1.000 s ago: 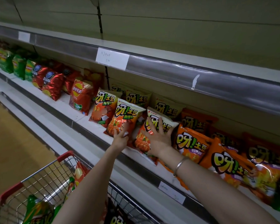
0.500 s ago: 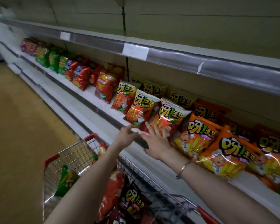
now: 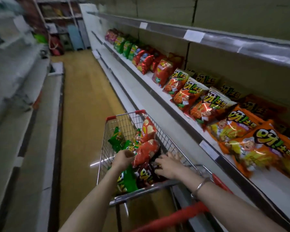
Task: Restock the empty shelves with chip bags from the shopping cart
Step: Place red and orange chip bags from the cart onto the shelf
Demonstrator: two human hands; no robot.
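Nearest you, the red handle (image 3: 174,218) crosses under your forearms, and both arms pass over it into the shopping cart (image 3: 141,191). Your right hand (image 3: 167,164), with a metal bracelet (image 3: 200,187) on its wrist, lies in the cart's right half. Its fingers are apart and fairly straight, spread over a dark brown chip bag (image 3: 146,177), and they clamp nothing. Your left hand (image 3: 123,159) is at the cart's middle, fingers curled at the left edge of a red chip bag (image 3: 146,153). Motion blur keeps you from telling whether they pinch that bag or only touch it. Under your left wrist, in the cart's near left corner, sits a green chip bag (image 3: 126,180). Toward the cart's far end, a second red bag (image 3: 147,129) stands tilted by the right wall and a second green bag (image 3: 115,138) lies by the left wall.

Right of the cart runs a shelf (image 3: 274,190) lined with chip bags. The orange bags (image 3: 258,148) are level with the cart and the red-and-white bags (image 3: 208,106) just past its far end. The shiny red bags (image 3: 144,62) and far green bags (image 3: 122,46) are well beyond it. Above them, a higher shelf (image 3: 241,46) carries a white label (image 3: 193,36). Left of the cart, the yellow floor (image 3: 84,97) runs down the aisle.
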